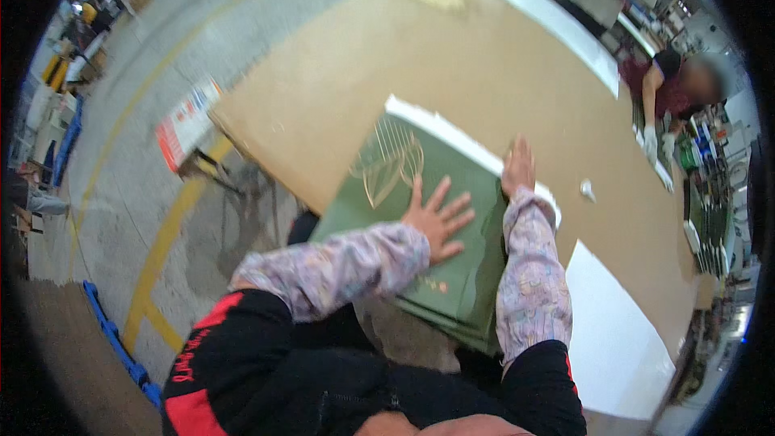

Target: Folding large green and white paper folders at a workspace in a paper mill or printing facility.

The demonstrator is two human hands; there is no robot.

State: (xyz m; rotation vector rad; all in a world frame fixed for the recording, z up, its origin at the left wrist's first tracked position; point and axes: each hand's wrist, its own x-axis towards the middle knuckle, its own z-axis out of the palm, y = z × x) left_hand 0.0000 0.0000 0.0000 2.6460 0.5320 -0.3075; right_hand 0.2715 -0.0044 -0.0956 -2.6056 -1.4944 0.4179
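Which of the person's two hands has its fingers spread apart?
The left hand: its fingers fan out over the top of the green stack, whereas the right hand, at the white edge, keeps its fingers close together.

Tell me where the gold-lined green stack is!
In the head view's centre, the flat, gold-lined green stack lies on the brown table, under the left hand.

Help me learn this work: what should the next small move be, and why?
Perhaps press the right hand gently inward to square the green stack, with the left hand steadying its top: the stack's near edges look stepped, and the right hand lies at its far edge.
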